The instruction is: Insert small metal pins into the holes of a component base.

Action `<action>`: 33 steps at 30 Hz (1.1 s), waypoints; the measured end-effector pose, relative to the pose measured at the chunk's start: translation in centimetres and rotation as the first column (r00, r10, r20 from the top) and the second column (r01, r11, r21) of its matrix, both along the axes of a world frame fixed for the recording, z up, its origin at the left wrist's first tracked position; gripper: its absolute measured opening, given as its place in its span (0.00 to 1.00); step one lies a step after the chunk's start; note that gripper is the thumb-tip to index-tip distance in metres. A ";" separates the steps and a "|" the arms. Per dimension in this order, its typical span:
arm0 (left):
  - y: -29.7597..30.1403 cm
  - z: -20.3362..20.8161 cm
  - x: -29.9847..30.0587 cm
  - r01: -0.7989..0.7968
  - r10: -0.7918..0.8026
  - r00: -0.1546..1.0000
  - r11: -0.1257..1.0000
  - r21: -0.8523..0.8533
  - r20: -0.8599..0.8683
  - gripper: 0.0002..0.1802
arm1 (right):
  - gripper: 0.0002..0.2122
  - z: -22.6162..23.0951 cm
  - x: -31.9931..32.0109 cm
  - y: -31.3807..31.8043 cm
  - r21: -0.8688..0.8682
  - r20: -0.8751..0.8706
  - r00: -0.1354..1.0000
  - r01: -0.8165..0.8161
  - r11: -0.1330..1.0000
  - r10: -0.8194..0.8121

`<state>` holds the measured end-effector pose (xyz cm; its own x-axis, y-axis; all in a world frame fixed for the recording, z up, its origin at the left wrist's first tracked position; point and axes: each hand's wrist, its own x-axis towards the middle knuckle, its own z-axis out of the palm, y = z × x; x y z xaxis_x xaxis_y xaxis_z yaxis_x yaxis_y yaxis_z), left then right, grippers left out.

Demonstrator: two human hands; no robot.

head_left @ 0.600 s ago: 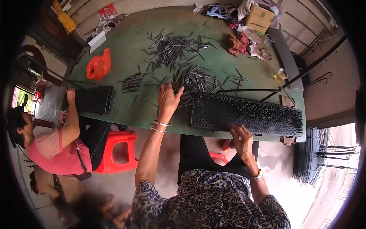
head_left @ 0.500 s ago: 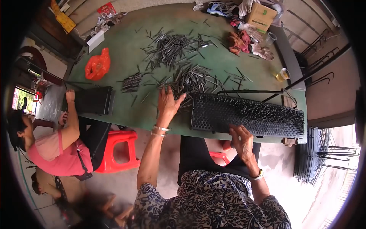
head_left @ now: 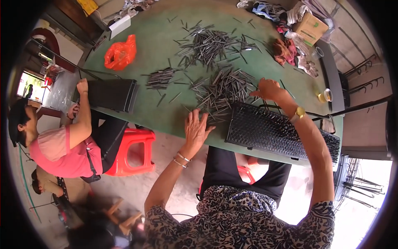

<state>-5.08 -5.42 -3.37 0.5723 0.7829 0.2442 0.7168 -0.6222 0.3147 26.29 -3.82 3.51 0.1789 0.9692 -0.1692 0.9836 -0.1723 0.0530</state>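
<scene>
Loose dark thin sticks lie heaped in a near pile (head_left: 226,89) on the green table. Just below this pile, at the table's near edge, is my left hand (head_left: 195,132), its fingers spread and nothing seen in them. My right hand (head_left: 271,89) reaches over a long black perforated tray (head_left: 259,128) to the pile's right side. Its fingers bend inward around something too small to make out. Many of the tray's holes hold upright dark pieces; my right forearm hides part of its right half.
A farther stick pile (head_left: 211,43) and a small bundle (head_left: 161,78) lie beyond. An orange plastic bag (head_left: 121,53) sits left. A co-worker (head_left: 68,143) works at another black tray (head_left: 110,95). Cloths (head_left: 286,52), a carton (head_left: 310,28) and a cup of yellow liquid (head_left: 325,96) stand right.
My right hand has gone from the tray's near edge up over it to the pile's right side. My left hand has drawn back from the pile toward the table edge. The view has shifted.
</scene>
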 end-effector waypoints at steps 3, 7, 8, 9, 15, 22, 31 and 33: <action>2.5 -0.2 0.2 0.044 -0.044 0.999 0.999 -0.009 0.026 0.23 | 0.33 0.0 1.0 1.1 -0.502 -0.035 0.993 0.080 0.861 -0.113; 6.7 -0.1 0.3 0.223 -0.222 0.969 0.975 0.002 0.109 0.15 | 0.32 0.7 -1.4 3.1 -0.511 -0.282 0.916 0.107 0.853 -0.285; 7.6 -0.1 0.5 0.276 -0.276 0.954 0.961 0.017 0.116 0.13 | 0.32 0.5 -2.2 3.6 -0.518 -0.272 0.916 0.118 0.847 -0.294; 8.6 -0.3 1.3 0.285 -0.284 0.949 0.958 0.017 0.135 0.13 | 0.31 0.5 -2.7 4.2 -0.548 -0.318 0.881 0.131 0.826 -0.351; 12.8 -0.9 3.9 0.341 -0.350 0.927 0.936 0.086 0.137 0.15 | 0.27 -3.6 -5.6 6.9 -0.270 -0.377 0.837 0.309 0.912 -0.396; 12.5 -1.6 2.6 -0.140 0.140 0.977 0.990 -0.012 0.161 0.16 | 0.20 -4.4 -4.8 7.9 -0.081 -0.269 0.950 0.143 0.986 -0.159; 13.8 -2.0 12.2 -0.275 0.282 0.947 0.959 -0.069 0.151 0.21 | 0.16 -8.2 -5.6 8.5 0.053 -0.227 0.923 0.331 0.942 -0.311; 15.3 -3.7 11.8 -0.306 0.307 0.936 0.951 -0.033 0.173 0.16 | 0.16 -8.2 -9.1 9.5 0.185 -0.232 0.929 0.334 0.924 -0.289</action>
